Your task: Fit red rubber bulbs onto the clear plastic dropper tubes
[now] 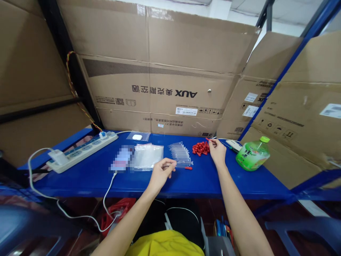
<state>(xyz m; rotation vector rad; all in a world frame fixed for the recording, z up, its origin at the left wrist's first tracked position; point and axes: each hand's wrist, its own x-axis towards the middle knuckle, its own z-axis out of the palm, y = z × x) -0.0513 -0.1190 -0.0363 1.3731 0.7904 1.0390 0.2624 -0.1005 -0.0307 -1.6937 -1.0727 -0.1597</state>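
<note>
My left hand [162, 171] is closed in a pinch at the near end of the clear tubes, with what looks like one thin clear tube between thumb and fingers. A spread of slim clear dropper tubes [179, 152] lies just beyond it. One red rubber bulb [188, 168] rests at the near edge of those tubes; whether it sits on a tube I cannot tell. Further right, my right hand [217, 152] pinches a red rubber bulb [207, 139] between thumb and fingertips. It is beside a pile of red rubber bulbs [200, 148].
Clear plastic bags [147, 156] and a blurred phone [121, 159] lie left of the tubes. A power strip [87, 149] with white cables is at the far left. A green drink bottle [252, 154] stands right. Cardboard [160, 78] walls the blue table [207, 183].
</note>
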